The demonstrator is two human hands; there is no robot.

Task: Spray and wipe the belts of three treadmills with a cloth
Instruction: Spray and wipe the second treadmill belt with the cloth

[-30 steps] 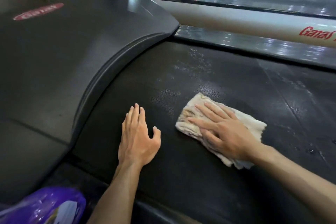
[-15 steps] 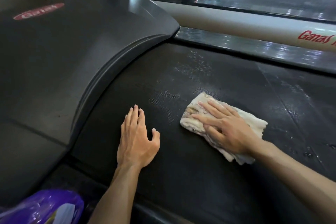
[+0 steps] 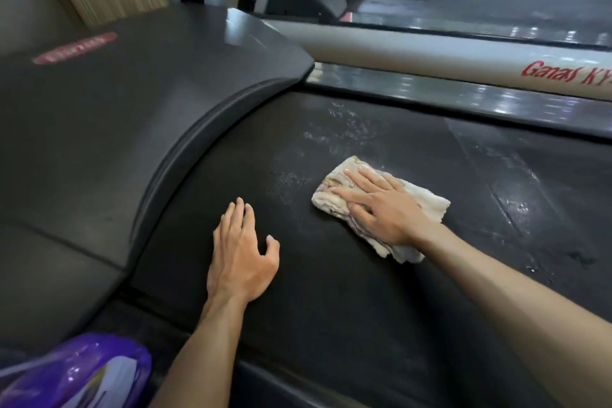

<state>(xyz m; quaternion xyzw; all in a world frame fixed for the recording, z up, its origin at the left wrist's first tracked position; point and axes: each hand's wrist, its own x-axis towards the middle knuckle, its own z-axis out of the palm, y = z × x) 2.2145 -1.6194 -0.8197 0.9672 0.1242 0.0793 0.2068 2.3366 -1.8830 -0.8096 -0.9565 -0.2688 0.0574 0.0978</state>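
Cloth [image 3: 381, 205], cream and crumpled into a folded wad, lies right of centre in the frame on the black belt [image 3: 331, 308], pinned under the right hand [image 3: 387, 209], whose fingers [image 3: 351, 193] lie straight and slightly spread, flat on the fabric and holding nothing in a pinch. Lower and to the left, the left hand [image 3: 240, 257] rests palm-down on the bare belt with its fingers straight and close together and the thumb out to the side. Whitish spray droplets [image 3: 344, 129] speckle the belt just above the cloth. A dark motor cover [image 3: 132, 109] fills the upper left, a grey side rail [image 3: 430, 53] with red lettering crosses the upper right, and a purple bag [image 3: 76, 374] sits in the lower left corner.
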